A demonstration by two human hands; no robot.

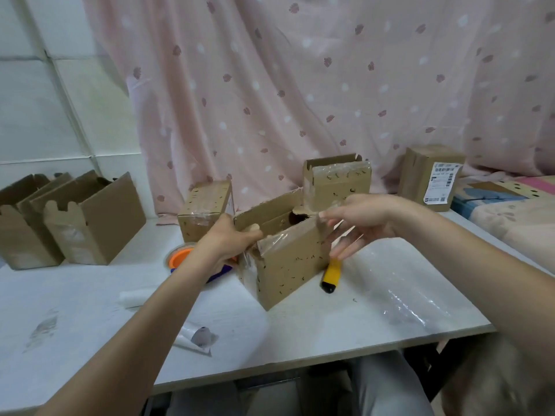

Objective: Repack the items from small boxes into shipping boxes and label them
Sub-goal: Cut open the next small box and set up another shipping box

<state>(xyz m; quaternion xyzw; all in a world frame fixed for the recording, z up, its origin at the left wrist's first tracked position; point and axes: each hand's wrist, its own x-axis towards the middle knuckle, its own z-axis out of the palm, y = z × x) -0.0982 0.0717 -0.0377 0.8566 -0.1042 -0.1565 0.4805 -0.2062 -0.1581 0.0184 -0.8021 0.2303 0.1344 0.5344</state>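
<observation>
Opened small box at table centre, both your hands on it.

Your left hand (231,235) gripped the open box (285,259) at its 9 o'clock top edge. Your right hand (360,220), fingers extended and relaxed, touched the taped flap at 2 o'clock. A yellow cutter (332,274) lay just beside the box at 4 o'clock on the table (90,310).

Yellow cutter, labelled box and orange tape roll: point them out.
yellow cutter (332,275), head view, on its yellow handle.
labelled box (420,172), head view, on its bare cardboard side.
orange tape roll (179,256), head view, on its orange rim.
</observation>
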